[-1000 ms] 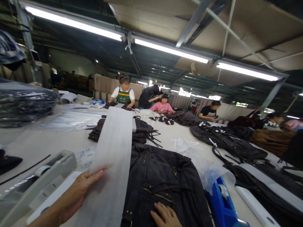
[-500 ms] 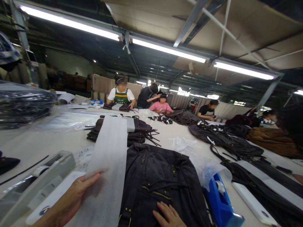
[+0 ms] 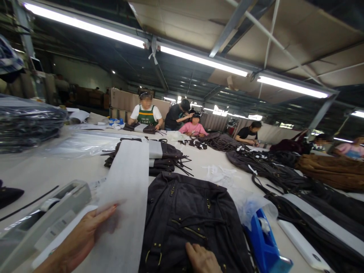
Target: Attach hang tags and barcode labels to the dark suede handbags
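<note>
Left grip [image 3: 87,230]: pinching a thin white strip [image 3: 126,197], one digit on its near face and the others apparently behind it.
Right grip [image 3: 203,258]: laid on the front of a dark bag [image 3: 196,201] with bent fingers; I cannot tell whether it clasps any cloth.
Bench [image 3: 74,168]: pale, spread beneath and beyond both grips.
Bag: lying front up, under the right grip and reaching away from it; its left edge runs alongside the strip.
Pile of folded bags [image 3: 170,152]: beyond both grips, partly hidden by the strip's far end.
Strip: rising away from the left grip, between that grip and the bag; whether it touches the bag cannot be told.
Grey tape holder [image 3: 76,190]: just left of the left grip.
Blue tape holder [image 3: 263,240]: right of the right grip, near the bag's edge.
Strip work: seems to be handling the strip at the bag's side while the right grip steadies the bag.
Next move: likely calls for a light pinch, keeping the strip uncreased, and gentle pressure on the bag.
</note>
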{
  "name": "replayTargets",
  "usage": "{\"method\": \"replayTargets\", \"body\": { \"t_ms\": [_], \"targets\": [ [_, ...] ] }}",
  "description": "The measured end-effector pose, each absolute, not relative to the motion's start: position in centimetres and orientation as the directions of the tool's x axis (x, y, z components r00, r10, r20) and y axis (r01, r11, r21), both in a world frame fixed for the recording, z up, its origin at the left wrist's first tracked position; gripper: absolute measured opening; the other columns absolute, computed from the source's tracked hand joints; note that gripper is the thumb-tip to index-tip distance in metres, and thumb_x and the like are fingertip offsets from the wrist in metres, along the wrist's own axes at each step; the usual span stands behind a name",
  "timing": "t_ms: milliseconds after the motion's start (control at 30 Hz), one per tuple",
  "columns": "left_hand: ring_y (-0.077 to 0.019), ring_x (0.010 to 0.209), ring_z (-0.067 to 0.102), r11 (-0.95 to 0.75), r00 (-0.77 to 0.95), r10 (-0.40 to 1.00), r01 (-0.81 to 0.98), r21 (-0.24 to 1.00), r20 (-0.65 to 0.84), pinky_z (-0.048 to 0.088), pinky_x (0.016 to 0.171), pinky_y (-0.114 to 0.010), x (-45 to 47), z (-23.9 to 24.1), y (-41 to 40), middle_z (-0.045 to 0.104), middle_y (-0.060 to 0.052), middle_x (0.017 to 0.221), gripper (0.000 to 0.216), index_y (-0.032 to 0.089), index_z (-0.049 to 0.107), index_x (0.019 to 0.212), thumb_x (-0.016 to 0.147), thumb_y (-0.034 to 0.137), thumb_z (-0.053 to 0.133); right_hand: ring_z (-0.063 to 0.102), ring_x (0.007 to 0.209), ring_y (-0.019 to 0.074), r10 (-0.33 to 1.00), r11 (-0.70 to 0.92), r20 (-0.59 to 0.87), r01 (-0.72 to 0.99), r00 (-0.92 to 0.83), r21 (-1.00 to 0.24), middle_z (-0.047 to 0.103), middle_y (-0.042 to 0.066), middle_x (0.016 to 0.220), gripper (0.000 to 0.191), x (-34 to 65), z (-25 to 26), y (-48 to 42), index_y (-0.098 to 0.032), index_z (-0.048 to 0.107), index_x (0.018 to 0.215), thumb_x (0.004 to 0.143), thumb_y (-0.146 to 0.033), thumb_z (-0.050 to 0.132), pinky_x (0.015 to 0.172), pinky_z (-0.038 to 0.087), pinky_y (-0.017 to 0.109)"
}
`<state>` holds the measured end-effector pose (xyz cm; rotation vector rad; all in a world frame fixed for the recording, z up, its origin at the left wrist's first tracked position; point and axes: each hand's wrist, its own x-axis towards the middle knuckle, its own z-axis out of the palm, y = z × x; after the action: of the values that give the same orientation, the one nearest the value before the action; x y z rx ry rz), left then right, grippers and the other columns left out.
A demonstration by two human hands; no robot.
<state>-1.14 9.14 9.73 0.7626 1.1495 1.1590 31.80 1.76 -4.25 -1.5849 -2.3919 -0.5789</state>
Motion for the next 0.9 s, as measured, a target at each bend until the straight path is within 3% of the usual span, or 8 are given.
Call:
{"method": "replayTargets", "body": {
  "t_ms": [133, 233, 333, 500, 700, 900],
  "targets": [
    [-0.0214, 0.072, 0.065, 0.26, -0.072, 0.948, -0.393, 0.882, -0.311, 0.056, 0.06, -0.024, -2.3, 10.9, 9.4, 0.072, -0.002, 0.08, 0.052, 0.021, 0.071, 0.079, 0.032, 0.034, 0.086, 0.064, 0.067, 0.0152, 0.953, 0.231, 0.227, 0.966, -0.2, -0.118, 0.068, 0.0, 0.075, 0.042, 33.1, 3.7, 3.3, -0.025, 0.063, 0.093, 0.068, -0.001, 0.04, 0.057, 0.041, 0.018],
    [-0.0186, 0.065, 0.064, 0.252, -0.105, 0.938, -0.449, 0.857, -0.33, 0.056, 0.057, -0.023, -2.8, 11.7, 9.4, 0.072, -0.003, 0.078, 0.055, 0.019, 0.071, 0.079, 0.027, 0.029, 0.087, 0.063, 0.075, 0.0167, 0.98, 0.131, 0.177, 0.959, -0.087, -0.253, 0.069, 0.001, 0.078, 0.043, 34.0, 9.8, 5.0, -0.025, 0.064, 0.093, 0.069, -0.002, 0.037, 0.064, 0.04, 0.02],
    [-0.0168, 0.064, 0.064, 0.25, -0.104, 0.937, -0.471, 0.846, -0.334, 0.056, 0.059, -0.022, -2.8, 11.8, 9.3, 0.072, -0.004, 0.078, 0.055, 0.016, 0.07, 0.079, 0.027, 0.028, 0.087, 0.062, 0.077, 0.0191, 0.972, 0.029, 0.234, 0.966, 0.033, -0.258, 0.068, 0.004, 0.08, 0.044, 35.3, 15.2, 7.3, -0.022, 0.064, 0.096, 0.068, -0.002, 0.037, 0.068, 0.039, 0.024],
    [-0.0149, 0.062, 0.063, 0.223, -0.05, 0.96, -0.453, 0.863, -0.274, 0.054, 0.06, -0.022, -2.5, 10.2, 9.5, 0.071, -0.004, 0.074, 0.047, 0.013, 0.068, 0.08, 0.039, 0.028, 0.085, 0.059, 0.079, 0.0234, 0.87, -0.133, 0.458, 0.981, 0.183, -0.14, 0.067, 0.01, 0.081, 0.03, 37.7, 22.3, 12.7, -0.016, 0.066, 0.087, 0.071, -0.009, 0.042, 0.069, 0.038, 0.028],
    [-0.0137, 0.065, 0.061, 0.34, 0.135, 0.94, -0.342, 0.876, -0.313, 0.051, 0.061, -0.023, -1.0, 6.3, 9.2, 0.069, -0.004, 0.077, 0.039, 0.014, 0.065, 0.09, 0.058, 0.034, 0.076, 0.056, 0.074, 0.0221, 0.7, -0.137, 0.648, 0.947, 0.3, -0.291, 0.063, 0.006, 0.073, 0.021, 40.0, 28.3, 18.2, -0.015, 0.066, 0.081, 0.066, -0.013, 0.052, 0.062, 0.037, 0.028],
    [-0.0143, 0.053, 0.057, 0.507, 0.261, 0.851, -0.184, 0.842, -0.455, 0.046, 0.049, -0.025, 3.1, 2.0, 10.4, 0.064, -0.002, 0.062, 0.03, 0.013, 0.061, 0.077, 0.059, 0.036, 0.07, 0.054, 0.069, 0.0238, 0.557, -0.039, 0.786, 0.954, 0.268, -0.298, 0.052, 0.002, 0.063, 0.011, 42.6, 33.7, 19.2, -0.019, 0.061, 0.069, 0.068, -0.024, 0.052, 0.058, 0.035, 0.032]
  ]
}}
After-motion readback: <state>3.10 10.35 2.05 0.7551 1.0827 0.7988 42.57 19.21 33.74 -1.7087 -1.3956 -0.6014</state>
